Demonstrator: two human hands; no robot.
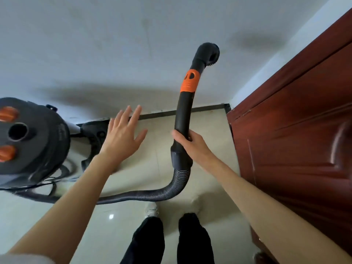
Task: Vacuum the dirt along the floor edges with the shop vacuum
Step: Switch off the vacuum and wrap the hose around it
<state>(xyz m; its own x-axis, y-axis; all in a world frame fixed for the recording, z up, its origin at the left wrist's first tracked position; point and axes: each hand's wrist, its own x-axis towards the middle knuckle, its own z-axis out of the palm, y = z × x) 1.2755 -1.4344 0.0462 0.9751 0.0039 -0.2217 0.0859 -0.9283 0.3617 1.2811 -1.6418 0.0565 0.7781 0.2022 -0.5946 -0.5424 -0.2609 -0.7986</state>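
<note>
My right hand point(187, 143) grips the black vacuum wand point(183, 113), holding it upright in front of the white wall. An orange collar point(189, 80) sits high on the wand, and a round black brush nozzle point(209, 53) tops it, well above the floor. A ribbed black hose point(152, 194) curves from the wand's lower end leftward toward the shop vacuum point(32, 141), a dark round body with orange latches at the left. My left hand point(123, 136) hovers open with fingers spread, left of the wand and apart from it.
A dark baseboard point(205, 108) runs along the foot of the white wall point(114, 54). A reddish-brown wooden door point(297, 149) fills the right side. The floor point(209, 130) is pale glossy tile. My feet and dark trousers point(192, 239) are below, near the hose.
</note>
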